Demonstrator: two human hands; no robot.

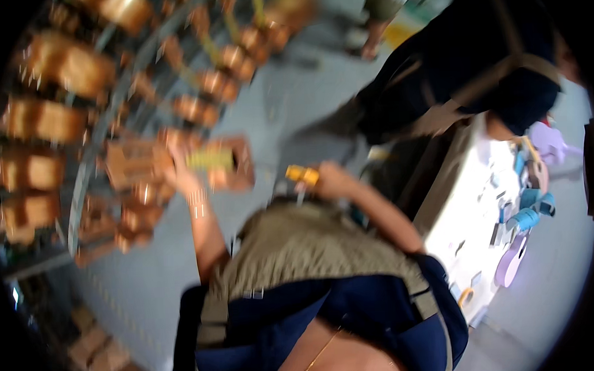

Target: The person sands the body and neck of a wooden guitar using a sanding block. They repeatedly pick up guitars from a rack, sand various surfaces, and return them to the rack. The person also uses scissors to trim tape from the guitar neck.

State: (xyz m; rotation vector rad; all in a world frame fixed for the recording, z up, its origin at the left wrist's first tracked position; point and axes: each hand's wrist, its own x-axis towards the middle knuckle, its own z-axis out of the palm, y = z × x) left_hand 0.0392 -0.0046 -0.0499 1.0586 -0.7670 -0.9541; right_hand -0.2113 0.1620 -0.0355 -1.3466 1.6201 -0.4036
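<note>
My left hand (177,173) is at the near side of the rack, its fingers closed around a brown wooden piece with a yellow-green strip (210,158) along it. Blur hides its exact kind, and whether it also touches the rack I cannot tell. Just in front of my apron, my right hand (331,181) grips a small bright yellow object (302,175), whose kind is too smeared to make out. The hands are apart, with grey floor between them.
A curved metal rack (120,93) on the left carries rows of brown wooden instrument bodies (46,119). A co-worker in dark clothes (463,62) bends over a white table (451,193) at right. Lilac guitar-shaped pieces (511,262) and blue tape rolls (524,220) lie along it. Cartons (96,349) stand lower left.
</note>
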